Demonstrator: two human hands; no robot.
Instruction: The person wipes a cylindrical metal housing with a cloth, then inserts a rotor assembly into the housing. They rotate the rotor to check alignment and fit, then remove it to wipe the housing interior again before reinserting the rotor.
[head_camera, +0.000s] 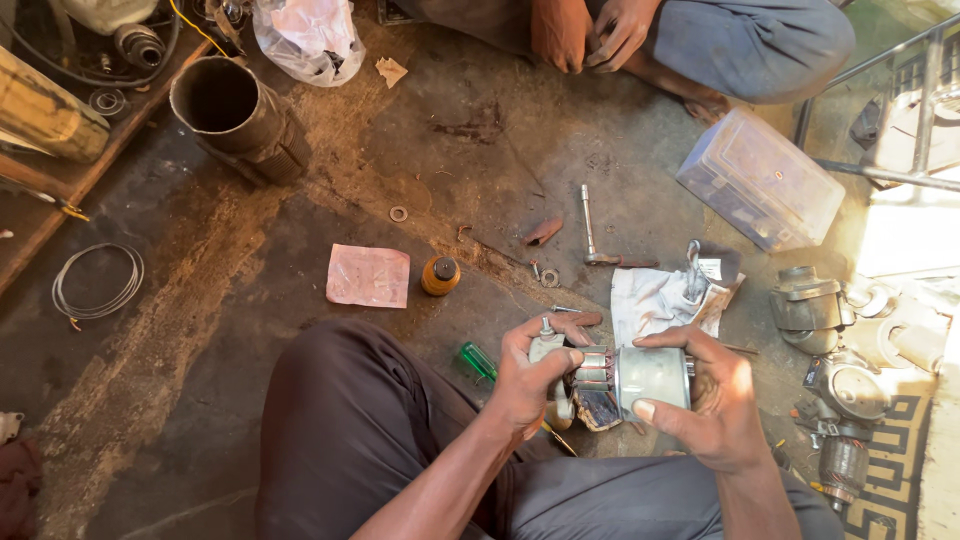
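Observation:
My right hand (708, 402) wraps around a silver cylindrical motor part (652, 376), thumb across its front. My left hand (530, 372) grips the part's other end, a grey metal piece with a stud on top (546, 345), where coppery segments (592, 368) show between the two hands. Both hands hold the assembly above my dark-trousered knee (350, 420). A green screwdriver handle (477, 361) lies on the floor just left of my left hand.
On the stained floor lie a white rag (655, 298), a socket wrench (592, 230), an orange spool (440, 275), a pink paper (368, 275) and a wire coil (98, 282). Motor housings (830, 340) are at right, a clear plastic box (758, 180) beyond. Another person sits opposite, hands (590, 35) together.

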